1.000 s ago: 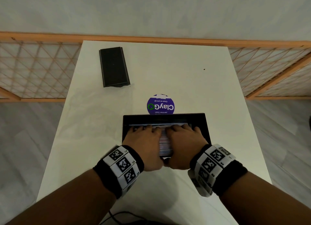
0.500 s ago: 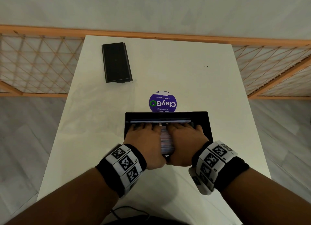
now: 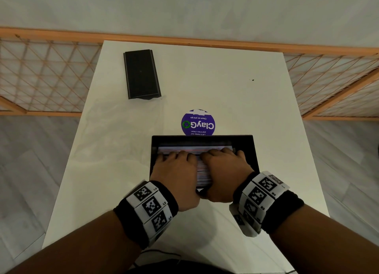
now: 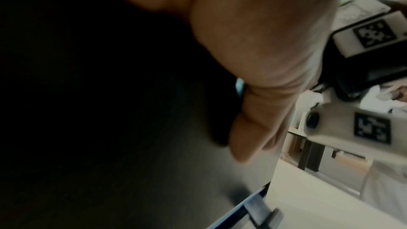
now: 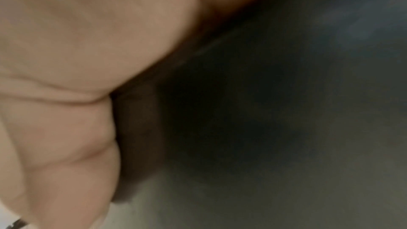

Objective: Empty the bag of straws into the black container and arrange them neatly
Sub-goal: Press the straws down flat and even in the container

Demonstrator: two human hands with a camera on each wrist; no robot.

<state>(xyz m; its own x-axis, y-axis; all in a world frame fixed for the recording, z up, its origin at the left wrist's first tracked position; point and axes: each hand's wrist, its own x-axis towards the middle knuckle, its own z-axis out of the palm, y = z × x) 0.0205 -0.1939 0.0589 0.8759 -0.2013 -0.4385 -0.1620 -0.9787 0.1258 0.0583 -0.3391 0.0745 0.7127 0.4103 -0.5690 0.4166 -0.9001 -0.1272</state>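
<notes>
Seen from above in the head view, we have both hands down inside the black container [image 3: 254, 150], a shallow open tray near the front edge of the white bench [image 3: 225, 89]. The straws [image 3: 202, 174] lie in it in a flat bed, running side to side, their pale striped lengths showing in the gap between our hands and in a strip just beyond the fingertips. Our left hand [image 3: 175, 172] lies palm down on the left part of the bed and our right hand [image 3: 224, 171] palm down on the right part, the two side by side and nearly touching at the thumbs. The grip of each hand is flat and spread rather than closed: fingers reach forward over the straws and press on them, and nothing is pinched or lifted. Each wrist carries a black band with white blocks printed with square black-and-white markers. Just behind the tray, touching its far rim in this view, a round purple sticker [image 3: 198, 123] with white lettering lies on the bench. Well apart, toward the far left corner, lies a narrow black lid [image 3: 142, 74], flat, its long side running away from us. A crumpled clear plastic film [image 3: 114, 134] lies on the bench left of the tray; we cannot tell whether it is the bag. The left wrist view shows only the heel of the palm and the thumb [image 4: 253, 138] in blur, and the right wrist view is skin and darkness.
</notes>
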